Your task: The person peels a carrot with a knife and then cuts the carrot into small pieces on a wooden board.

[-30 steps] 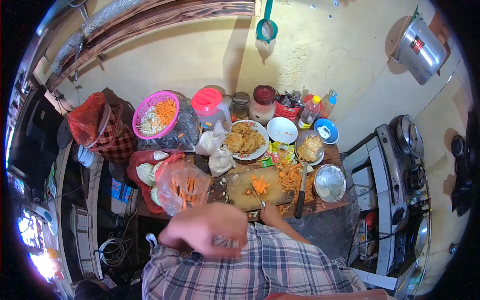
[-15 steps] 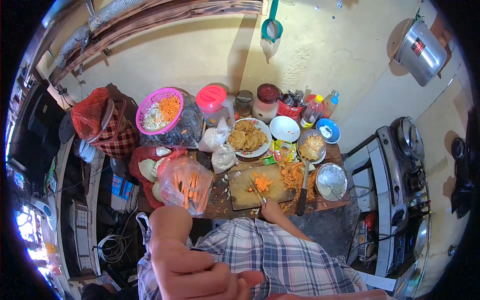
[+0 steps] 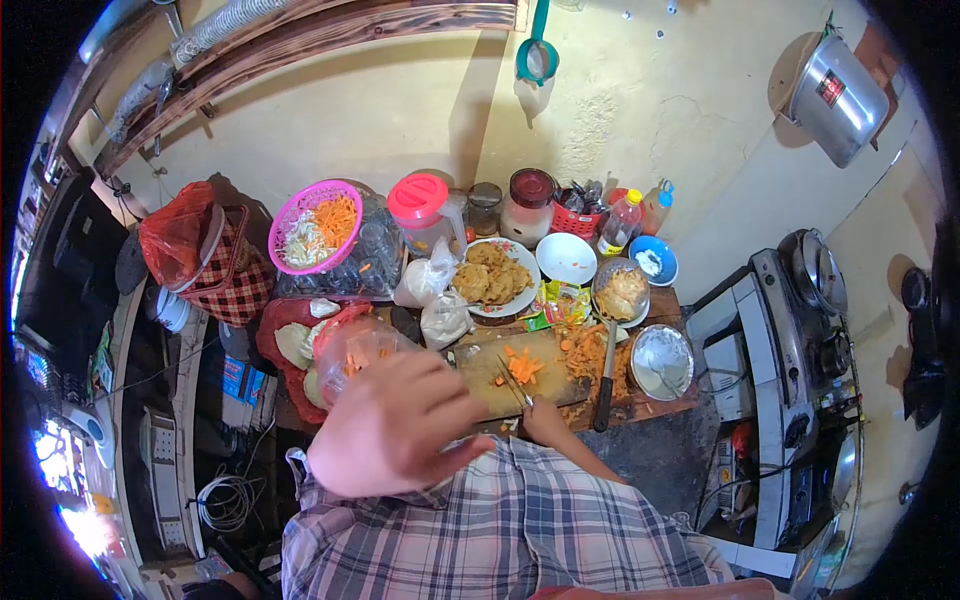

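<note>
My left hand (image 3: 400, 420) is large and close to the camera, over the front left of the table, with curled, slightly blurred fingers; whether it holds anything is hidden. Behind it, a clear plastic bag (image 3: 352, 345) with carrot pieces is partly covered. My right hand (image 3: 542, 420) is closed on a knife (image 3: 515, 385) at the front edge of the wooden cutting board (image 3: 480, 372). Cut orange carrot pieces (image 3: 523, 366) lie on the board beside the blade. Orange peelings (image 3: 585, 350) are heaped at the board's right side.
A pink basket (image 3: 316, 226) of shredded vegetables, a plate of fritters (image 3: 493, 276), a pitcher (image 3: 418, 205) and bowls stand along the back. A long-handled skimmer (image 3: 607, 375) lies right of the board, near a metal bowl (image 3: 662, 362). A stove (image 3: 785, 345) stands at the right.
My left hand has moved up and forward from near my body, now covering part of the carrot bag. My right hand and the knife have hardly moved.
</note>
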A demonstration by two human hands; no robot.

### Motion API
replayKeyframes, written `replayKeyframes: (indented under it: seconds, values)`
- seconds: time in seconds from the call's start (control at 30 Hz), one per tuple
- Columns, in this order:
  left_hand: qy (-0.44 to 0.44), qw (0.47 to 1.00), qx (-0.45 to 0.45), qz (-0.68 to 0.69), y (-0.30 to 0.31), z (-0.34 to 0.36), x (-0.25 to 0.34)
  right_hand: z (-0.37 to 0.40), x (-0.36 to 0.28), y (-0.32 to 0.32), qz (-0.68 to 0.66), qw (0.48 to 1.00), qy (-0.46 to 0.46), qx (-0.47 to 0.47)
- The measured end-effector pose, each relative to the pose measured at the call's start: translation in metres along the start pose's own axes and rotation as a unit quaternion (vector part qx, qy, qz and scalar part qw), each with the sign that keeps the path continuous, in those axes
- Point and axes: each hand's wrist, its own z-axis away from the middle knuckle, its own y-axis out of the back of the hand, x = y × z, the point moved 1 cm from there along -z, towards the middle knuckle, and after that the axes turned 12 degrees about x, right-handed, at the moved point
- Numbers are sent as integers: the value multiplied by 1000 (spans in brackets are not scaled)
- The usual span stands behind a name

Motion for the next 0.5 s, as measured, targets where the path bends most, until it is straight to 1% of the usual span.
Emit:
replayKeyframes:
  seconds: [0.07,0.1,0.17,0.23,0.3,0.43,0.47,0.5]
  values:
    - [131,989,-70,15,-18,4,-13,0,1,-2,-1,1000,-5,-4]
    - [130,989,-70,14,-28,11,-20,0,2,-3,-2,1000,-10,-7]
    - [229,964,-121,62,-49,27,-34,-3,7,-10,3,1000,-17,-2]
    - [228,963,-127,66,-57,30,-37,-3,6,-9,8,1000,-24,2]
    - [204,969,-133,36,-61,29,-37,-3,5,-8,9,1000,-21,-12]
    - [223,961,-160,28,-58,15,-33,-3,4,-9,12,1000,-12,-14]
    - [190,979,-69,-16,-50,2,-27,-3,3,-7,11,1000,-20,-15]
    - [156,986,23,-60,-45,-7,-23,-2,1,-6,10,999,-29,-17]
